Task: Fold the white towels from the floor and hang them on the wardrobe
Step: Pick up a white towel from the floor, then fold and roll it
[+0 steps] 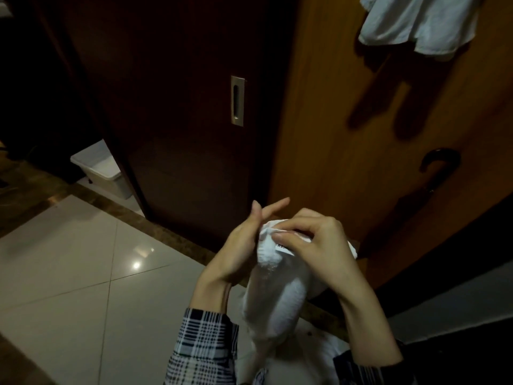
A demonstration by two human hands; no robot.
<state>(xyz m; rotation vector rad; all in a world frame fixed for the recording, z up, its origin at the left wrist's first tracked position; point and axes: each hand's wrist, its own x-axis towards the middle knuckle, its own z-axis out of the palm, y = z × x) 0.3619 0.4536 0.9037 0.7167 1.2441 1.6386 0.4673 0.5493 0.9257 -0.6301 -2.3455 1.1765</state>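
The white towel (273, 290) hangs bunched in front of the person's chest, held up at its top edge and drooping down between the two forearms. A small label shows near the top, too blurred to read. The right hand (313, 240) is on it, thumb and fingers curled in a grip that pinches the gathered top of the cloth. The left hand (244, 245) sits against the towel's left side; its thumb is lost behind the fabric and two fingers (273, 209) stick out straight, so whether that grip actually has the cloth, I cannot tell. Checked sleeves (202, 348) cover both forearms.

Above and to the right, a second white towel (416, 20) hangs against the orange-brown wardrobe door (347, 112), throwing a long shadow down the wood. Lower on that door, a dark curved handle (438, 165). To the left stands a darker sliding door (180, 93) with a recessed metal pull (237, 100). Beside its base, a white bin (101, 168) rests on the floor. Glossy pale floor tiles (69, 259) catch a lamp's reflection.
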